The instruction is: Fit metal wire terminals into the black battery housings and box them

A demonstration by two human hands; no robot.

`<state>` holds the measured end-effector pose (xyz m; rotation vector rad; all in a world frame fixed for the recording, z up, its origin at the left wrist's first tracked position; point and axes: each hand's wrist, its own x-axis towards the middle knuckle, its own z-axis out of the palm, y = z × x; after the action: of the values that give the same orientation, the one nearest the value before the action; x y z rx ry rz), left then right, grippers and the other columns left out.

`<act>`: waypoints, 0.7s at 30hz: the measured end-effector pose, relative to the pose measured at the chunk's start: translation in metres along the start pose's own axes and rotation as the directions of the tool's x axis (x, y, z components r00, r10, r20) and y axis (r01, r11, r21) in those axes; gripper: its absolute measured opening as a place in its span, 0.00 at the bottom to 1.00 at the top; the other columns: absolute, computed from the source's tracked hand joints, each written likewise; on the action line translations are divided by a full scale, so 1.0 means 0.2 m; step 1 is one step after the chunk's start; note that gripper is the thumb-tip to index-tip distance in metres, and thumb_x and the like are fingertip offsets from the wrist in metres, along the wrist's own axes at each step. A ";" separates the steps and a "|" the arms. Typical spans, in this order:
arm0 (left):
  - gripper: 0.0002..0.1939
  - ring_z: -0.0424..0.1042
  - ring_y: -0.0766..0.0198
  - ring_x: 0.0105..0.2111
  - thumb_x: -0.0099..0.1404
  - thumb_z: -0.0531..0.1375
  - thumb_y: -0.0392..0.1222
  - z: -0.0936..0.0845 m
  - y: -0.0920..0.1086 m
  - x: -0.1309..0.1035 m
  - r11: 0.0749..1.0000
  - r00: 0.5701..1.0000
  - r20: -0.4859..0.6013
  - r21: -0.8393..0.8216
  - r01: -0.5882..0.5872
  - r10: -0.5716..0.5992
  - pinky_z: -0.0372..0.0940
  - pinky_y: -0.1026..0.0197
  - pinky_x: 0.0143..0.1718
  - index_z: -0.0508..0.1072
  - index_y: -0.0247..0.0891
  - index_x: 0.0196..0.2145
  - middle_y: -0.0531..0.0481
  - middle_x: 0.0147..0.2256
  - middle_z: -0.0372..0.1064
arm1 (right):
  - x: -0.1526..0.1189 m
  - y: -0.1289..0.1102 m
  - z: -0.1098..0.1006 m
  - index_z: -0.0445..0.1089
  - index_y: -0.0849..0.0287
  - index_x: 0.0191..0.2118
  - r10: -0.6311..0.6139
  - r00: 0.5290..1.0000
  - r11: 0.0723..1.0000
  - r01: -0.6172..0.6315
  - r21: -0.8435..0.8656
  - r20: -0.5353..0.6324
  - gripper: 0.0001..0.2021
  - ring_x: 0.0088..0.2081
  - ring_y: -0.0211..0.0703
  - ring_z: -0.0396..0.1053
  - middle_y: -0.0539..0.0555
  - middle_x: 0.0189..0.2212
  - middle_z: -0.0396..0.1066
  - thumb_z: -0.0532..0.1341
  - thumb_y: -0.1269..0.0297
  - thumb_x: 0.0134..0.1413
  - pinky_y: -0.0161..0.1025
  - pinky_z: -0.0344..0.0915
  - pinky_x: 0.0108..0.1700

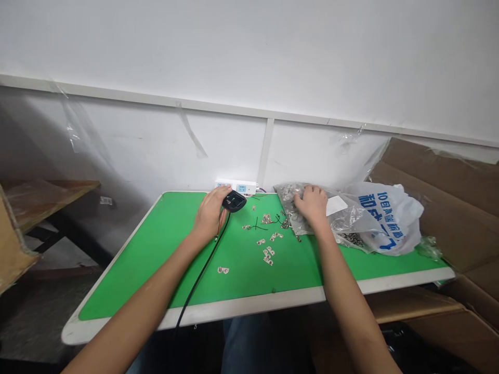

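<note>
My left hand (210,214) is closed round a black plastic housing (234,200), whose open hollow side shows; a black cable (205,267) runs from it down over the table's front edge. My right hand (313,203) rests on a clear plastic bag (290,200) of small metal parts, fingers bent onto the plastic; whether they pinch anything is hidden. Between the hands, several small metal pieces (268,255) and thin dark wires (259,227) lie scattered. Another such piece (223,270) lies nearer the front edge.
The green-topped table (128,270) has a white rim. A white power strip (249,187) sits at its back edge by the wall. A white bag with blue print (393,218) lies on the right, beside cardboard (440,197). A wooden table (50,200) stands at far left.
</note>
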<state>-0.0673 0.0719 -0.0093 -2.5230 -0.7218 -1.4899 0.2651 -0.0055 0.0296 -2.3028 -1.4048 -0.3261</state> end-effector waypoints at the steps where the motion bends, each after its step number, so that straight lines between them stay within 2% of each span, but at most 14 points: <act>1: 0.26 0.69 0.48 0.66 0.72 0.56 0.35 0.00 0.00 0.00 1.000 1.000 -0.004 0.005 0.005 -0.005 0.66 0.39 0.66 0.64 0.41 0.67 0.39 0.64 0.70 | 0.01 0.02 0.01 0.70 0.74 0.59 0.041 0.999 0.999 -0.041 0.002 0.006 0.28 0.62 0.73 0.62 0.79 0.60 0.68 0.55 0.54 0.67 0.63 0.59 0.61; 3: 0.26 0.69 0.48 0.65 0.72 0.55 0.35 0.00 0.00 0.00 1.000 1.000 0.006 0.010 0.004 -0.004 0.66 0.40 0.65 0.64 0.40 0.67 0.38 0.64 0.70 | 0.02 0.05 0.04 0.71 0.74 0.58 0.038 0.999 0.998 -0.038 0.048 0.005 0.26 0.59 0.73 0.65 0.80 0.56 0.71 0.56 0.55 0.66 0.63 0.59 0.61; 7: 0.26 0.69 0.48 0.65 0.73 0.55 0.35 -0.01 0.00 0.00 1.000 0.999 0.037 -0.008 -0.018 0.018 0.66 0.39 0.65 0.64 0.40 0.66 0.38 0.63 0.71 | 0.05 0.07 0.09 0.75 0.66 0.52 -0.057 0.991 0.975 0.082 0.207 -0.120 0.19 0.56 0.65 0.67 0.73 0.51 0.75 0.56 0.59 0.66 0.59 0.59 0.62; 12: 0.24 0.71 0.47 0.63 0.73 0.55 0.37 0.00 0.00 -0.01 1.000 0.999 0.042 -0.028 0.005 -0.004 0.67 0.39 0.64 0.66 0.41 0.65 0.38 0.61 0.72 | -0.02 -0.02 0.09 0.73 0.64 0.53 -0.070 0.962 0.929 0.159 0.334 -0.264 0.19 0.59 0.61 0.64 0.69 0.56 0.72 0.57 0.57 0.64 0.57 0.57 0.66; 15: 0.22 0.71 0.47 0.62 0.73 0.54 0.37 0.00 0.01 -0.02 0.999 0.997 0.073 -0.044 -0.003 0.007 0.68 0.40 0.64 0.67 0.40 0.64 0.38 0.60 0.73 | -0.09 -0.02 0.04 0.72 0.63 0.55 -0.033 0.934 0.914 0.172 0.368 -0.355 0.20 0.60 0.61 0.64 0.69 0.56 0.70 0.56 0.56 0.65 0.57 0.58 0.67; 18: 0.21 0.72 0.48 0.62 0.74 0.53 0.38 -0.01 0.03 -0.01 0.999 0.994 0.107 -0.046 -0.016 0.021 0.68 0.41 0.63 0.69 0.40 0.62 0.39 0.60 0.73 | -0.15 0.11 -0.09 0.71 0.64 0.54 -0.060 0.935 0.925 0.184 0.333 -0.350 0.20 0.58 0.61 0.65 0.69 0.53 0.72 0.57 0.56 0.64 0.56 0.60 0.65; 21: 0.21 0.72 0.47 0.62 0.74 0.53 0.39 -0.01 0.03 0.00 0.999 0.995 0.101 -0.046 -0.009 0.014 0.68 0.42 0.62 0.69 0.40 0.61 0.39 0.60 0.74 | -0.21 0.35 -0.26 0.72 0.63 0.48 0.008 0.935 0.948 0.106 0.300 -0.355 0.17 0.56 0.61 0.68 0.70 0.49 0.74 0.56 0.58 0.62 0.56 0.62 0.63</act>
<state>-0.0663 0.0649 -0.0070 -2.6485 -0.6935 -1.3984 0.3098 -0.0911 0.0429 -1.8439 -1.2319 -0.4669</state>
